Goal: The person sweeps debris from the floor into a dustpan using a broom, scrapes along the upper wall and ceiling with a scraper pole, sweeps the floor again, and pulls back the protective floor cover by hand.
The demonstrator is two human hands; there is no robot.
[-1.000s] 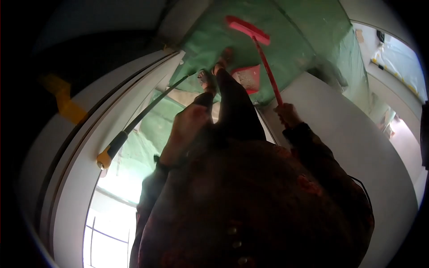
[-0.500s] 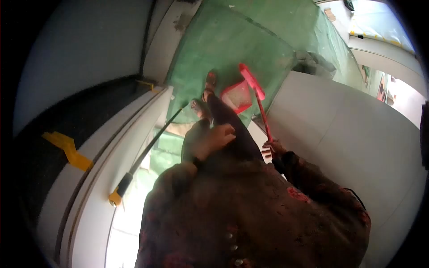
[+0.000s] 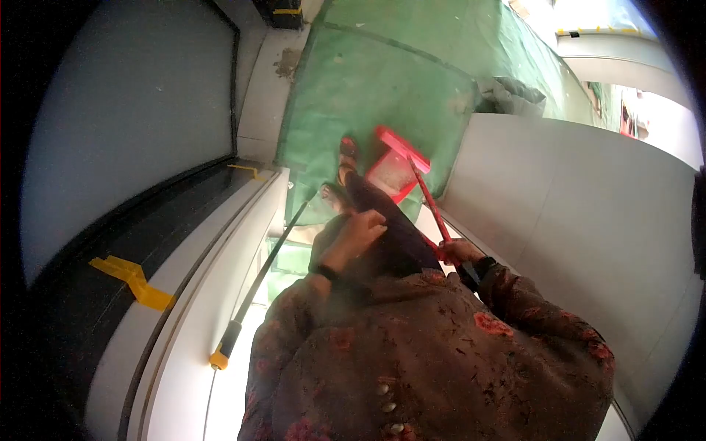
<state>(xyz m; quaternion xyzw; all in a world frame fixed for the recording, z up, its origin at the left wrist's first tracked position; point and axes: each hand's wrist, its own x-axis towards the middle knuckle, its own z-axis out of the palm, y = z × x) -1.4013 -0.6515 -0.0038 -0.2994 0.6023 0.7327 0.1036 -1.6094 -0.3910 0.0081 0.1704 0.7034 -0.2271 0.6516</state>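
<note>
My right hand (image 3: 462,252) is closed round the upper end of the red broom handle (image 3: 430,198). The pink-red broom head (image 3: 401,148) lies over the far edge of a red dustpan (image 3: 404,192), which has pale debris inside. A second red bar shows beside my right hand. My left hand (image 3: 360,232), fingers curled and nothing visible in them, is over my thighs. My feet stand on green floor sheeting, left of the dustpan.
A dark pole (image 3: 268,261) with a yellow-and-black end leans at the left. Yellow tape (image 3: 136,283) marks the dark ledge. A pale panel (image 3: 573,198) stands at the right, with a grey bag (image 3: 515,97) behind it. Green sheeting (image 3: 382,81) covers the floor.
The view has shifted. The broom head has moved nearer and now overlaps the dustpan. My right hand's fingers, spread half a second ago, have closed round the handle. My left hand has moved towards my thighs.
</note>
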